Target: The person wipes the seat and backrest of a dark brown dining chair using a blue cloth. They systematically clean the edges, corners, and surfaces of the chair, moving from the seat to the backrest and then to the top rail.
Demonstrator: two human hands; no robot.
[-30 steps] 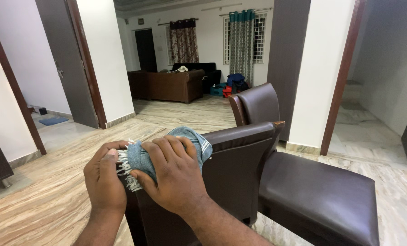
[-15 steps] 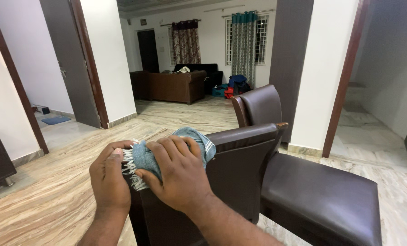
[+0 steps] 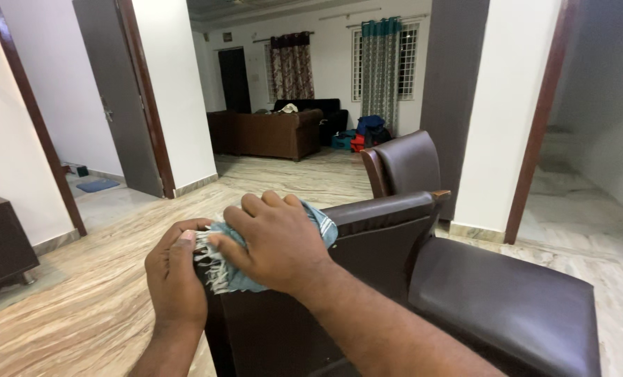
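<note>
I am pressing my right hand (image 3: pixel 276 241) flat over a folded blue-grey cloth with a pale fringed edge (image 3: pixel 241 269), fingers spread and curled down on it, so this grip is holding the cloth against the top edge of the dark brown leather chair back (image 3: pixel 381 209). My left hand (image 3: pixel 175 269) is clenching around the fringed end and the corner of the chair back beneath it. Compared with a second ago, my right hand is sitting further over the cloth and covering more of it, so the rubbing is moving along the top rail. A second brown leather chair (image 3: pixel 405 164) is standing just behind, with the padded seat (image 3: pixel 507 300) at my right, marbled floor (image 3: pixel 81 307) below, and a brown sofa (image 3: pixel 269 136) well apart.
</note>
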